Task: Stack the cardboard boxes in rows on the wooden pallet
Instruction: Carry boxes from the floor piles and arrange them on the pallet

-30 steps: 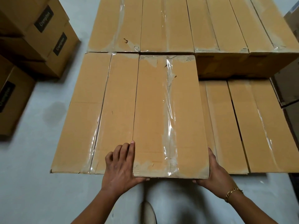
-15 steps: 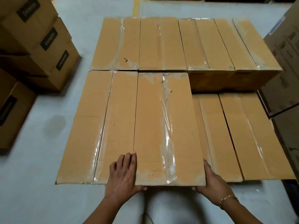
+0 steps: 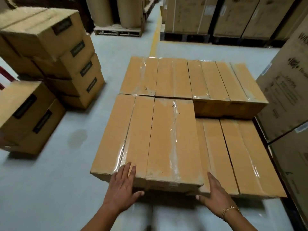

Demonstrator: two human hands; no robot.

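Brown taped box [image 3: 173, 140] between hands [image 3: 123, 185]

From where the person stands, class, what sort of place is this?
Probably a warehouse: taped cardboard boxes stacked in rows, paper rolls standing on a wooden pallet behind, and a yellow line painted on the floor.
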